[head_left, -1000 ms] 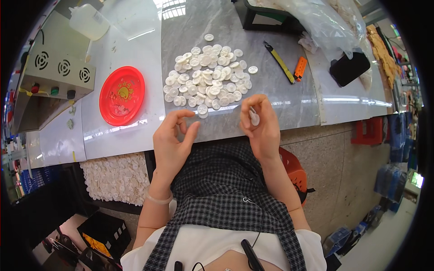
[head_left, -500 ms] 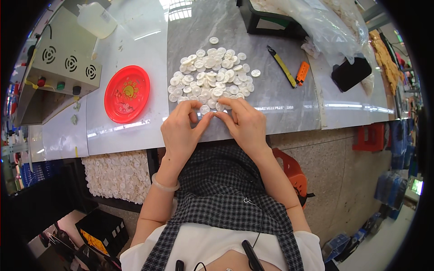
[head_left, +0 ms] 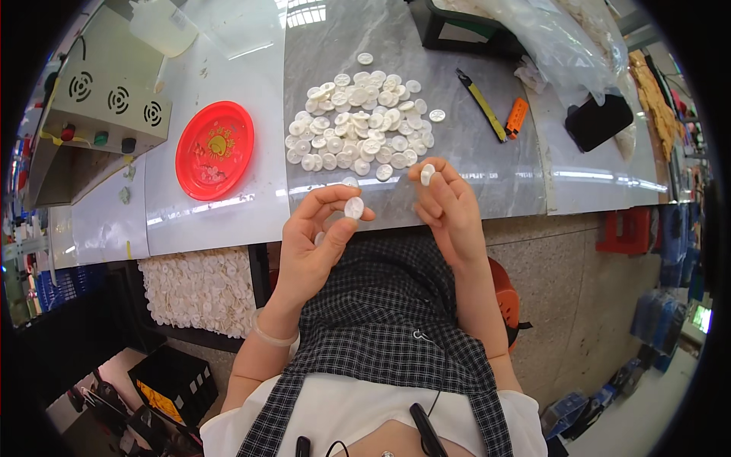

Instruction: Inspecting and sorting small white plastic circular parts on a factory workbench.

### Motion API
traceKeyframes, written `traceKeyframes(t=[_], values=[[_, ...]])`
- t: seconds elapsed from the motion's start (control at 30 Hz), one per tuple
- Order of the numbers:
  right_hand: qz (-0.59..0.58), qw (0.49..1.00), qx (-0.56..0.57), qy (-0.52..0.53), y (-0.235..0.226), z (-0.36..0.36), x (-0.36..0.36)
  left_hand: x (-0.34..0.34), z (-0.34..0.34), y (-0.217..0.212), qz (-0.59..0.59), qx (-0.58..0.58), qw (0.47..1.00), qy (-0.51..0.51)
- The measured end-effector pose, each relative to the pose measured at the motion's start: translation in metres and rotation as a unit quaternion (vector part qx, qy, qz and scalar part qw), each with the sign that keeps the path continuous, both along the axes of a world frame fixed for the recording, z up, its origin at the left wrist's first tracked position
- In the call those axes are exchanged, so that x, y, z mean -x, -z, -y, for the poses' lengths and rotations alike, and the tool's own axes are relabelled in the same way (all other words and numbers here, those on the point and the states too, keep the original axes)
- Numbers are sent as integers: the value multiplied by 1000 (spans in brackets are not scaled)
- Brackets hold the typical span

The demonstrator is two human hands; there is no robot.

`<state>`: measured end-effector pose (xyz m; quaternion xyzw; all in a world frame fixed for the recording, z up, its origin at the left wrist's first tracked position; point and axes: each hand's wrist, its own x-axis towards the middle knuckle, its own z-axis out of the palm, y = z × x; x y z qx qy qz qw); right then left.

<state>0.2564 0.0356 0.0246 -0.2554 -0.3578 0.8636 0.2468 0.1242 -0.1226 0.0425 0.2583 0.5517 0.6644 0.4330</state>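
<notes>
My left hand [head_left: 311,242] pinches a small round white plastic disc [head_left: 353,208] between thumb and fingertips. A second white piece shows against its palm, partly covered by the fingers. To the right, my right hand [head_left: 455,212] grips another white disc [head_left: 427,174], turned partly edge-on, between thumb and forefinger. Both hands are raised over the near edge of the table, apart from each other. Just beyond them lies a loose pile of similar white discs [head_left: 358,126], some showing a spoked pattern. One disc [head_left: 365,58] lies alone past the pile's far side, another [head_left: 437,116] to its right.
A red plate [head_left: 242,160] and a grey control box [head_left: 114,84] stand left on the table [head_left: 487,183]. A yellow-black cutter [head_left: 481,105], an orange tool [head_left: 517,118], a black phone [head_left: 599,123] and a black bin [head_left: 464,34] are right. Below left, a container holds many white pieces [head_left: 198,293].
Both hands have left the pile's near edge and moved apart, the right one outward to the right. Each now shows a white disc held up between thumb and fingers.
</notes>
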Motion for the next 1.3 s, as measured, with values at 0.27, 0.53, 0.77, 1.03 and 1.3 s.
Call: traceKeyframes(t=[0.27, 0.53, 0.77, 1.03, 1.3], values=[[83, 988, -121, -39, -4, 9, -3, -10, 5, 15, -108, -23, 994, -28], [76, 965, -250, -10, 6, 16, -6, -7, 1, 11, -70, -40, 996, -32], [94, 936, -340, 6, -13, 21, -4, 8, -7, 12, 204, -37, 976, -70], [142, 886, -439, 41, -11, 23, -1, 15, -10, 19, -205, 67, 974, -73], [-27, 994, -109, 16, 0, 6, -8, 17, -19, 20, -438, 171, 880, -71]])
